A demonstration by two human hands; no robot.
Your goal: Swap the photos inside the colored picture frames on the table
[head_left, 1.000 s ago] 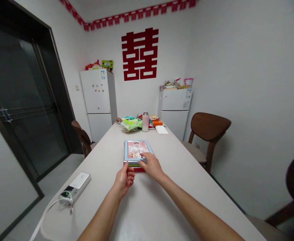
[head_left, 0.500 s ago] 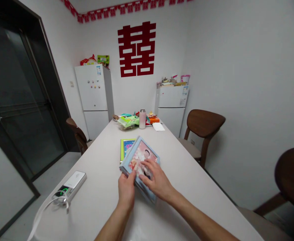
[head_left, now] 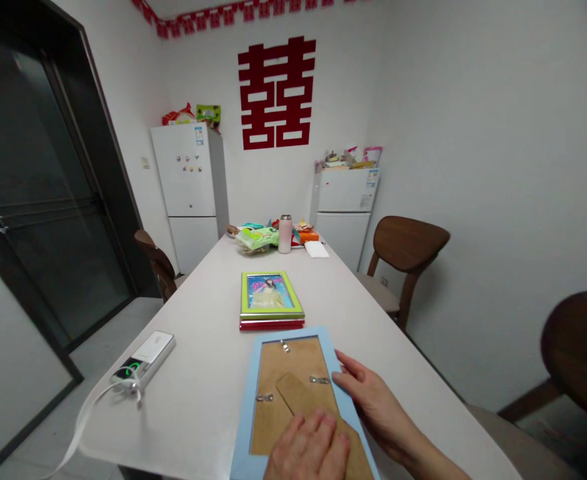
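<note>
A light blue picture frame (head_left: 254, 373) lies back side up before me, showing its brown backing (head_left: 268, 427). Small metal clips (head_left: 319, 380) sit along the edges of the backing, and a brown stand leg (head_left: 293, 393) slants across it. My right hand (head_left: 373, 403) grips the frame's right edge, thumb over the border. On the lower part of the stand leg rests my left hand (head_left: 308, 447), fingers laid side by side over it; its thumb is hidden. Just beyond, a lime-green picture frame (head_left: 272, 293) lies face up on a red one (head_left: 272, 325).
A power bank (head_left: 146, 357) with a white cable lies at the table's left. Snack bags (head_left: 256, 239), a pink bottle (head_left: 285, 235) and white paper (head_left: 316, 249) are at the far end. Wooden chairs (head_left: 408, 240) flank the white table (head_left: 198, 373).
The blue frame has been turned from photo side to back side and brought nearer. My right hand moved to its right edge, my left onto its backing. The lime-green frame is now uncovered.
</note>
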